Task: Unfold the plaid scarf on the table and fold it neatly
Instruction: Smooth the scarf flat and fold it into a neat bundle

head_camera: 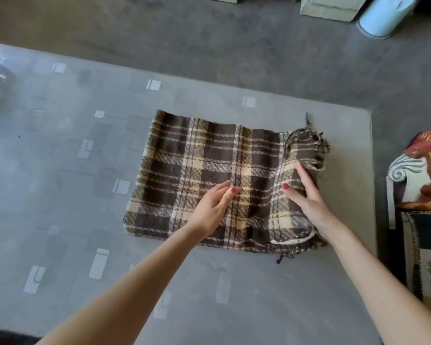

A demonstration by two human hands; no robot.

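My right grip (306, 195) is closed on the scarf's (209, 175) turned-over right end, thumb on top of the flap and fingers tucked behind it at the bunched fringe (314, 148). My left grip (213, 207) holds nothing: it lies flat and spread on the middle of the cloth, fingertips pressing down.

The scarf sits on the right half of the counter (60, 170), already a layered rectangle, its right edge close to the counter's right edge. I judge it light, soft and thick, a woolly weave that drapes and holds a crease poorly. It should grip itself well between layers but slide easily on the glossy counter top, which is why one palm pinning it makes sense. The fringe is the fussy part; tassels stray out at the far and near right corners.

I would take it at the flap's edge rather than by the tassels, near both corners if I can.

Both forearms reach in from the near edge, wrists low, left palm down, right hand on edge, cupping the fold.
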